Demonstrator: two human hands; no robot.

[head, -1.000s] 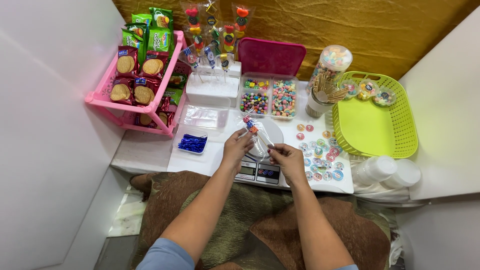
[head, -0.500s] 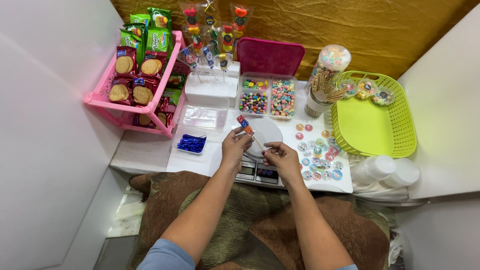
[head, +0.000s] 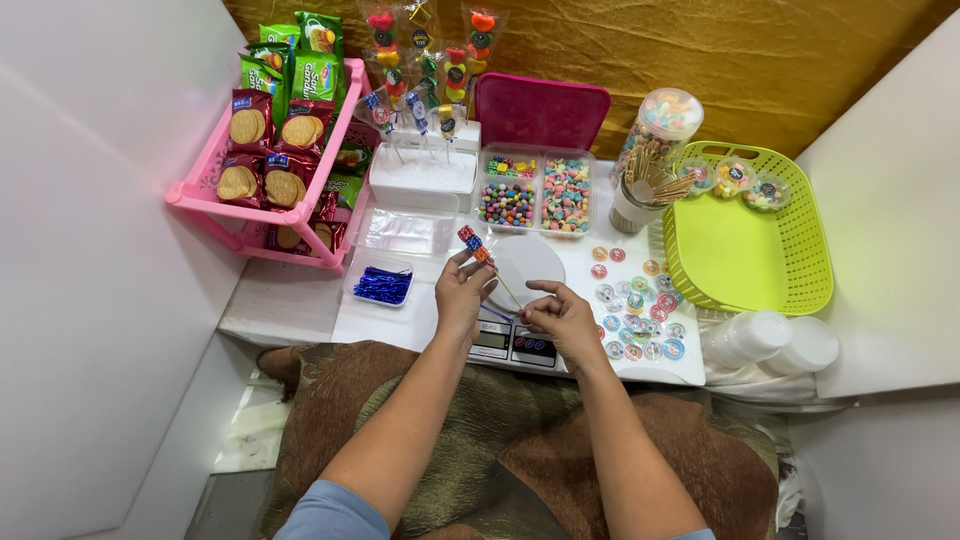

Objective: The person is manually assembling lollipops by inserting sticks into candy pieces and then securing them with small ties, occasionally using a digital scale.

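A candy skewer [head: 476, 247] with small red, blue and orange sweets on a thin stick is held tilted over the white round plate of a kitchen scale [head: 520, 300]. The left hand [head: 462, 292] pinches it just below the sweets, fingers closed on the stick, while the right hand [head: 560, 315] grips the lower end between fingertips. Behind the scale sits a clear divided box of sweets [head: 538, 194]; round stickers [head: 632, 305] lie to the right, beside a green basket [head: 800, 290]

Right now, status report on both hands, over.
Left hand pinches candy skewer, tilted. Right hand holds its stick end. Kitchen scale underneath. Nothing blocking.
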